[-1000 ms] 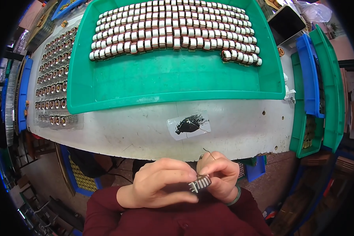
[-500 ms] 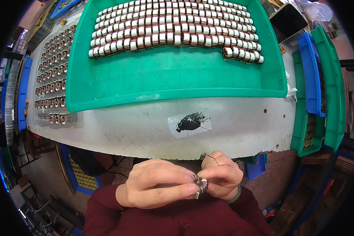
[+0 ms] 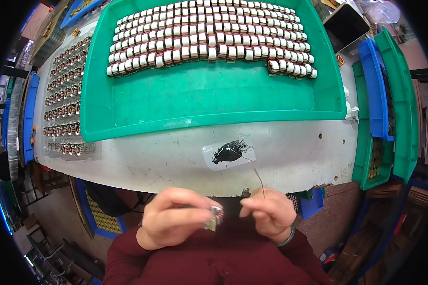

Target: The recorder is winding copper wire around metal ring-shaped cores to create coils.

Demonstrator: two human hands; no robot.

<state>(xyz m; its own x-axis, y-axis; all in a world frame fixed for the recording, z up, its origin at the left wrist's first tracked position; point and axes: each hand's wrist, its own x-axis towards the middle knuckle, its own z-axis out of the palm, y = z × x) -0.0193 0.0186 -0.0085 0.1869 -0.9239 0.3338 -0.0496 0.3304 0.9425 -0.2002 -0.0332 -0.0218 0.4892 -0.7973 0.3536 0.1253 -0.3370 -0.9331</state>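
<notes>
My left hand pinches a small wound coil part close to my chest, below the table's front edge. My right hand sits just to its right, fingers closed on a thin wire that sticks up over the table edge. A green bangle circles my right wrist. Ahead on the white table stands a large green tray with rows of several similar coils along its far part.
A clear sheet with more coils lies at the table's left. A white label with a black smudge lies near the front edge. Green and blue bins stand at the right, a dark phone at the far right.
My hands have drawn slightly apart. The coil part now sits at my left fingertips, and the right hand has pulled the wire out to the right.
</notes>
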